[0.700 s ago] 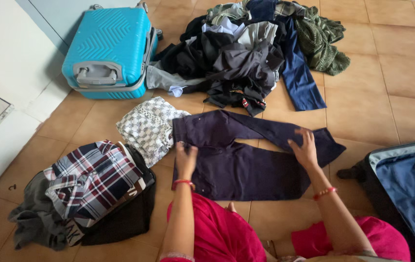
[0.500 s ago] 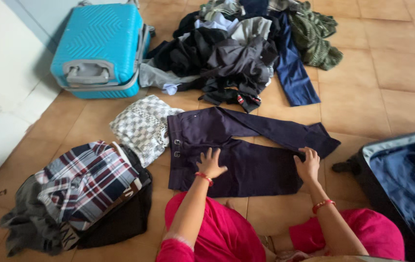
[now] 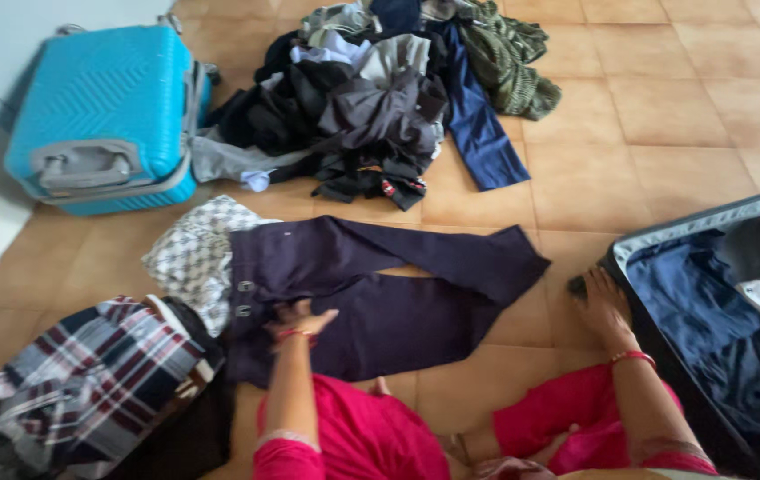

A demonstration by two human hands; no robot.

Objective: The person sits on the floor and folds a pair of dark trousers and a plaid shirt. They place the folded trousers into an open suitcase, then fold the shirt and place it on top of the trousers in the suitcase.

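Your left hand (image 3: 301, 317) lies flat and unclenched on the dark purple trousers (image 3: 371, 293), fingers spread loosely near the waistband end, pressing rather than gripping; nothing is closed inside it. Red bangle at that wrist. Your right hand (image 3: 600, 305) is off the trousers, just past the hem end of them, resting open on the floor against the edge of the dark open suitcase (image 3: 709, 311); fingers relaxed, touching the case rim, holding nothing that shows. The trousers lie spread flat on the tiled floor (image 3: 664, 116) directly in front of your knees, waistband toward the left, legs running right, the upper leg angled apart from the lower one. Touching the waistband end of the trousers: a folded white patterned garment (image 3: 191, 253). Beyond that, down and left of the trousers, a folded plaid shirt (image 3: 86, 382) sits atop a stack of dark clothes. Above the trousers, well apart, a loose clothes heap (image 3: 371, 98) of black, grey, blue and green pieces. Left of the heap, and up-left of the trousers, a turquoise hard-shell suitcase (image 3: 104, 107) lies closed on its side near the pale wall. Floor is orange-tan square tile with grout lines. Frame is slightly motion-blurred.
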